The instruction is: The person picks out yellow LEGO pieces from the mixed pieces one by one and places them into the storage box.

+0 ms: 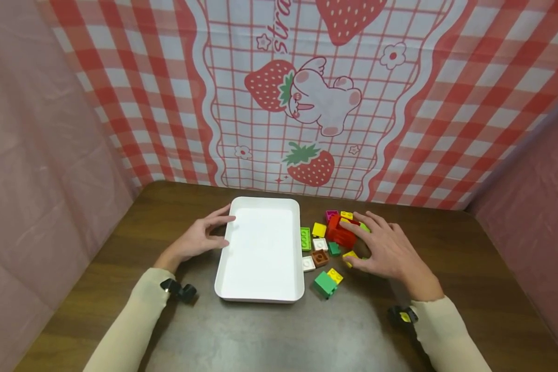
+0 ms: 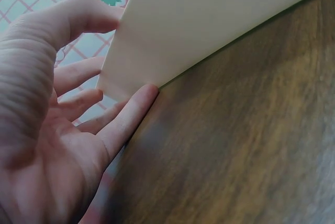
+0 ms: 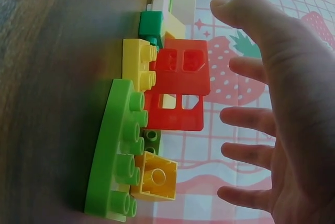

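Observation:
A white rectangular tray (image 1: 260, 253) lies on the table. My left hand (image 1: 197, 238) touches its left side with fairly straight fingertips; the left wrist view shows the thumb and fingers against the tray's outer wall (image 2: 172, 30). To the right of the tray, my right hand (image 1: 386, 250) hovers over a pile of toy building bricks, its fingers spread and holding nothing. Beneath and beside it are a red window-like piece (image 3: 183, 69), a yellow brick (image 3: 136, 62), a long lime-green brick (image 3: 110, 145) and a hollow yellow brick (image 3: 157, 177). The hand partly hides the pile in the head view.
Between tray and right hand lie a brown brick (image 1: 320, 257), a white brick (image 1: 320, 244) and a lime-green brick (image 1: 305, 239) against the tray. Nearer the front is a green brick (image 1: 325, 284). A strawberry-print cloth (image 1: 302, 144) hangs behind the wooden table (image 1: 446, 268).

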{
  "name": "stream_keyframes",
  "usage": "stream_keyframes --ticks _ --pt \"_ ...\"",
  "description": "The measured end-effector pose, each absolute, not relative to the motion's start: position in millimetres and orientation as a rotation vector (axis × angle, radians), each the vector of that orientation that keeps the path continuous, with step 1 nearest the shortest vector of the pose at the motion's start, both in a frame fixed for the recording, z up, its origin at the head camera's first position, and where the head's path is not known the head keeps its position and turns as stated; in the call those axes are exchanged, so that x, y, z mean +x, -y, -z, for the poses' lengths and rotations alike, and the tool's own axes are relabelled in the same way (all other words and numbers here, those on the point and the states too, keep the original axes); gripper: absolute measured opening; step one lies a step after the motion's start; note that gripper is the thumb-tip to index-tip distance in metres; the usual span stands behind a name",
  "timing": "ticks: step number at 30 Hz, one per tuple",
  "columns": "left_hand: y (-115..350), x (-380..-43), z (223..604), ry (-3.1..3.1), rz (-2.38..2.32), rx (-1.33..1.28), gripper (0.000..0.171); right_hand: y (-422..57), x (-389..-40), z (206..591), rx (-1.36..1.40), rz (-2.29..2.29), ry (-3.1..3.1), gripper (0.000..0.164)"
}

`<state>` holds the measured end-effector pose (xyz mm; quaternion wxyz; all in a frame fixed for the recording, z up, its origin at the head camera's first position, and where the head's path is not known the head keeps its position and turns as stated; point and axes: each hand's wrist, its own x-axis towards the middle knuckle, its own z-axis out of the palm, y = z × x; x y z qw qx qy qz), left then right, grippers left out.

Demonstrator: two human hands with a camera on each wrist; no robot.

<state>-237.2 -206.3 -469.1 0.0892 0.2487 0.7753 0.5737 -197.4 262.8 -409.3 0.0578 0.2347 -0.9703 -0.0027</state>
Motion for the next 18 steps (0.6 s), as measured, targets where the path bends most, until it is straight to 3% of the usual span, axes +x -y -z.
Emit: stream_keyframes --ticks 18 --pt "206.6 -238.5 472.5 -2.257 -1.756 0.73 0.064 -268.9 -201.0 402.3 0.703 -0.038 2.929 0.083"
